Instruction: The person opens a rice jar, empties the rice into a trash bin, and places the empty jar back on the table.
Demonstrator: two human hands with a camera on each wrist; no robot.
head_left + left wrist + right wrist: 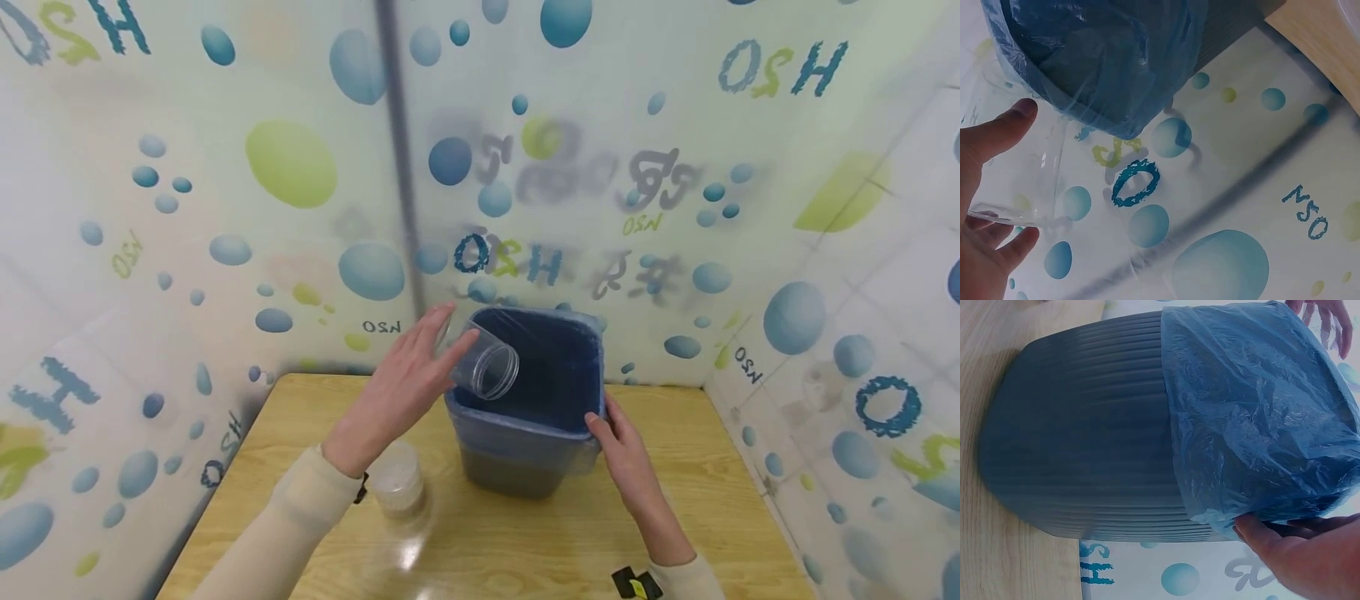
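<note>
From where I stand, the left hand [397, 375] has its thumb and fingers curved wide around a clear jar [467, 360] in the middle of the frame, tipped over the bin [510, 473], maybe so its mouth points inside. The right hand [626, 450], right of the middle, pinches the blue bag [498, 427] at the bin's edge, probably to keep both steady. Both arms reach up from the bottom corners, leaning inward, and a round tub [397, 478] sits on the table [600, 542], lower left of the bin.
</note>
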